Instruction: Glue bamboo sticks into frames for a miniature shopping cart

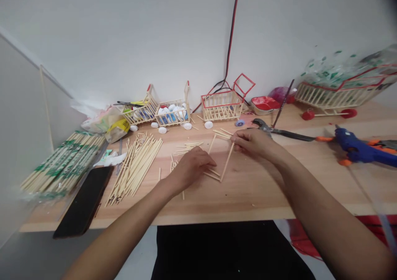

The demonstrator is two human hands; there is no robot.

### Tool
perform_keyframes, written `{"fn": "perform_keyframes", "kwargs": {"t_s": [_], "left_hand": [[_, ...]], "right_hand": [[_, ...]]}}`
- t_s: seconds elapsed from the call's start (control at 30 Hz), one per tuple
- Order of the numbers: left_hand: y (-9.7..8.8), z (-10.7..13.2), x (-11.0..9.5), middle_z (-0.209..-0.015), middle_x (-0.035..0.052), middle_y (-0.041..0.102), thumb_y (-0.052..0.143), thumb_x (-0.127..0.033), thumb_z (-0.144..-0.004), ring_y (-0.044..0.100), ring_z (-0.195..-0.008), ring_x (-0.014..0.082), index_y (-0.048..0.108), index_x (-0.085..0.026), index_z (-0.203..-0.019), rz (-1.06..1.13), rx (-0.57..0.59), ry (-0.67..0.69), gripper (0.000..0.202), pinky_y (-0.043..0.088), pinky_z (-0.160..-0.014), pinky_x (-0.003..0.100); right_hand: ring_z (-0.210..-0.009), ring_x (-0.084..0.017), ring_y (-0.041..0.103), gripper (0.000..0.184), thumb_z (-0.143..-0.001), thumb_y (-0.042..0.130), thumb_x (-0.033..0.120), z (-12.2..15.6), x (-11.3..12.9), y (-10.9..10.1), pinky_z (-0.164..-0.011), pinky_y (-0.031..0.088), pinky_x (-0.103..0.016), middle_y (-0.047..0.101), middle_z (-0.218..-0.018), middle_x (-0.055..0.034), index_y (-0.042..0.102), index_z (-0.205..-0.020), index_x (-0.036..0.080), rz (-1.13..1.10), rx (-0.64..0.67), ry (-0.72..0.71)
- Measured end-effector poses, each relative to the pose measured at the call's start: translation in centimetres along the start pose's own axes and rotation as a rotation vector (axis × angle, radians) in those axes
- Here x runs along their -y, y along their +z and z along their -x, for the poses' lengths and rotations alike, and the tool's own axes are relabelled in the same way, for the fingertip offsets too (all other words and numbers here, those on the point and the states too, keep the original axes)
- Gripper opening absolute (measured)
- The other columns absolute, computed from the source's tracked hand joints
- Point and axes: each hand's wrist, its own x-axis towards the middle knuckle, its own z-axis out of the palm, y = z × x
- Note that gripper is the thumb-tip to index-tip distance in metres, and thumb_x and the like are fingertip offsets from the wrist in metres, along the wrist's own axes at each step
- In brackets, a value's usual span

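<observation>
Thin wooden sticks form a small four-sided frame (227, 162) just above the middle of the wooden table. At its upper right corner, my right hand (252, 142) pinches the frame between thumb and fingers. My left hand (192, 166) is closed over its left side, with the fingertips at the lower sticks and partly hidden. Short cut sticks (187, 147) lie behind my left hand, and a few more poke out beneath it. A large loose pile of chopsticks (139, 164) spreads to the left.
Model carts (173, 113) and a red-rimmed cart (221, 106) stand along the wall, with a larger cart (335, 96) at right. Pliers (285, 134) and a blue glue gun (355, 145) lie right. Packaged chopsticks (63, 162) and a black phone-like slab (85, 201) lie left.
</observation>
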Motion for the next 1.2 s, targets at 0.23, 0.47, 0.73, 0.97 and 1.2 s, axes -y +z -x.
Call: {"fn": "perform_keyframes", "kwargs": {"t_s": [0.23, 0.47, 0.73, 0.97, 1.2], "left_hand": [[-1.2, 0.6, 0.8, -0.086, 0.0024, 0.072, 0.056, -0.008, -0.084, 0.063, -0.086, 0.0168, 0.072, -0.022, -0.087, 0.053, -0.137, -0.145, 0.021, 0.049, -0.079, 0.031], [-1.7, 0.7, 0.9, -0.086, 0.0017, 0.071, 0.062, -0.011, -0.082, 0.062, -0.085, 0.0166, 0.071, -0.02, -0.085, 0.01, 0.0, -0.139, 0.013, 0.048, -0.08, 0.031], [-2.4, 0.8, 0.4, -0.087, 0.0007, 0.072, 0.06, -0.011, -0.081, 0.063, -0.085, 0.0174, 0.071, -0.022, -0.087, -0.029, 0.045, -0.241, 0.017, 0.047, -0.078, 0.03], [-2.3, 1.0, 0.4, -0.087, 0.0004, 0.072, 0.059, -0.008, -0.081, 0.062, -0.085, 0.0176, 0.07, -0.022, -0.087, -0.025, 0.034, -0.223, 0.019, 0.047, -0.078, 0.031], [-2.1, 1.3, 0.5, -0.09, 0.0027, 0.069, 0.059, -0.01, -0.085, 0.059, -0.089, 0.0184, 0.069, -0.021, -0.091, -0.035, 0.033, -0.101, 0.016, 0.046, -0.082, 0.032]], "right_hand": [[-0.043, -0.01, 0.041, 0.039, -0.088, 0.049, 0.045, 0.0, -0.3, 0.2, -0.046, 0.028, -0.025, 0.051, -0.048, 0.0037, 0.057, -0.059, 0.02, -0.011, 0.02, 0.013], [-0.046, -0.011, 0.043, 0.036, -0.087, 0.049, 0.042, 0.0, -0.3, 0.2, -0.048, 0.029, -0.025, 0.054, -0.051, 0.0032, 0.058, -0.06, 0.021, 0.025, 0.015, 0.007], [-0.045, -0.012, 0.045, 0.036, -0.086, 0.048, 0.039, 0.2, 0.2, 0.8, -0.049, 0.029, -0.027, 0.055, -0.049, 0.0022, 0.059, -0.057, 0.021, 0.085, 0.003, 0.03], [-0.053, -0.013, 0.05, 0.036, -0.087, 0.05, 0.037, 1.0, -0.2, 0.6, -0.056, 0.033, -0.027, 0.061, -0.056, 0.0006, 0.059, -0.056, 0.021, 0.076, -0.067, 0.033], [-0.054, -0.015, 0.051, 0.035, -0.09, 0.048, 0.038, 3.5, 0.5, 1.2, -0.058, 0.033, -0.029, 0.06, -0.057, 0.0003, 0.056, -0.06, 0.022, 0.099, -0.171, 0.119]]}}
